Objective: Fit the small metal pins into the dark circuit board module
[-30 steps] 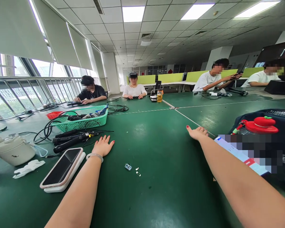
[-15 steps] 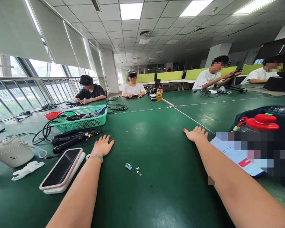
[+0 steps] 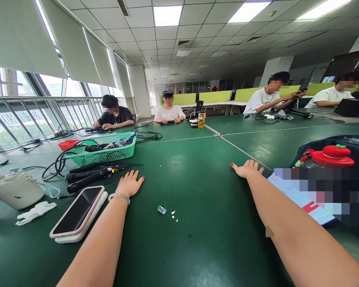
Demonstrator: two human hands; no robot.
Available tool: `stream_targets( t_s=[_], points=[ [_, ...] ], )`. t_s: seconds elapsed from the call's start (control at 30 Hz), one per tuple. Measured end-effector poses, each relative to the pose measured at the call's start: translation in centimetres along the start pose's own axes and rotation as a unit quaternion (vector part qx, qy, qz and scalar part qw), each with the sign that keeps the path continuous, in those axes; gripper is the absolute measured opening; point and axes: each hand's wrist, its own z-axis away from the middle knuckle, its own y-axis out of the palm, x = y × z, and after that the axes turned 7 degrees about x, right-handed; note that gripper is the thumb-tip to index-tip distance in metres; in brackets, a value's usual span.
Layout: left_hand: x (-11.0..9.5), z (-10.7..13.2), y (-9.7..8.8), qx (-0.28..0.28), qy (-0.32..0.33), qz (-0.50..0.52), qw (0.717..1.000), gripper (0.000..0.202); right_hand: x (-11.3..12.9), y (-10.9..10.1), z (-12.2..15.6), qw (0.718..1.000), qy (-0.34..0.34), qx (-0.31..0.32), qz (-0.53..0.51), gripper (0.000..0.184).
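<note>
The left hand (image 3: 128,184) lies palm down on the green tabletop (image 3: 194,175), fingers spread wide and thumb angled out toward the middle. The right hand (image 3: 249,169) also lies on the tabletop, well apart from the left, its thumb stretched inward and its other fingers parted a little less. Just left of the left fingers lies a bundle of black rods (image 3: 89,181) with thin cables trailing past the fingertips. Beyond those fingers stands a mint-green basket (image 3: 100,157) holding cables and a grey-and-blue cloth item, with a red tray (image 3: 68,144) behind its far left corner. Nearer than the left fingers, beside the wrist with its pale bracelet (image 3: 119,196), a pink-edged phone (image 3: 79,211) rests on a white slab (image 3: 68,240). Farther left sit a crumpled tissue (image 3: 36,212) and a cream container (image 3: 16,191). Between the two hands, nearer than both sets of fingers, lie a small blue piece (image 3: 162,210) and two tiny white bits (image 3: 175,218). Right of the right fingers, beside the forearm, is a lit screen (image 3: 300,197), partly blurred, and past it a red-lidded bottle (image 3: 332,157) near a dark bag (image 3: 309,144).
</note>
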Motion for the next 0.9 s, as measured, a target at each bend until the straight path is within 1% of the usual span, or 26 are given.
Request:
stream_targets(
  t_s=[0.13, 0.23, 0.33, 0.43, 0.5, 0.57, 0.63, 0.67, 0.73, 0.77, 0.8, 0.83, 0.9],
  points=[
    [0.0, -0.1, 0.0, 0.003, -0.001, -0.001, 1.000, 0.074, 0.1, -0.3, -0.1, 1.000, 0.002, 0.014, -0.014, 0.100],
    [-0.1, 0.0, -0.1, -0.001, 0.000, -0.001, 1.000, 0.073, -0.3, -0.5, 0.1, 0.999, -0.017, 0.013, -0.036, 0.098],
    [-0.5, 0.5, -0.7, -0.013, 0.005, -0.006, 1.000, 0.071, -0.5, -0.6, 1.3, 0.996, -0.079, -0.021, -0.026, 0.097],
    [-1.7, 1.6, -1.3, -0.044, 0.027, -0.017, 0.999, 0.066, 0.6, -0.5, 3.9, 0.985, -0.163, -0.051, -0.006, 0.090],
    [-2.9, 2.8, -1.7, -0.067, 0.050, -0.021, 0.996, 0.062, 2.1, -0.6, 6.5, 0.976, -0.212, -0.038, -0.007, 0.085],
    [-4.3, 4.2, -1.9, -0.074, 0.066, -0.013, 0.995, 0.061, 3.7, -1.0, 9.7, 0.964, -0.267, -0.015, -0.004, 0.085],
    [-5.7, 5.9, -2.1, -0.059, 0.075, 0.005, 0.995, 0.061, 5.0, -1.8, 13.6, 0.939, -0.339, 0.048, 0.018, 0.088],
    [-6.3, 6.9, -2.2, -0.044, 0.086, 0.016, 0.995, 0.059, 5.5, -2.3, 15.8, 0.914, -0.392, 0.100, 0.033, 0.086],
    [-7.6, 8.9, -2.4, -0.007, 0.133, 0.039, 0.990, 0.056, 5.8, -3.1, 20.1, 0.839, -0.506, 0.198, 0.033, 0.073],
    [-8.2, 10.0, -2.5, 0.008, 0.159, 0.050, 0.986, 0.056, 5.8, -3.2, 22.2, 0.813, -0.539, 0.219, 0.028, 0.068],
    [-8.7, 11.1, -2.6, 0.030, 0.184, 0.064, 0.980, 0.056, 5.7, -3.2, 24.2, 0.798, -0.559, 0.223, 0.035, 0.066],
    [-9.1, 12.1, -2.7, 0.066, 0.215, 0.095, 0.970, 0.058, 5.6, -3.0, 25.9, 0.790, -0.573, 0.213, 0.046, 0.063],
    [-9.9, 13.9, -2.5, 0.087, 0.249, 0.129, 0.956, 0.059, 5.1, -2.2, 28.3, 0.795, -0.581, 0.160, 0.069, 0.054]
  ],
)
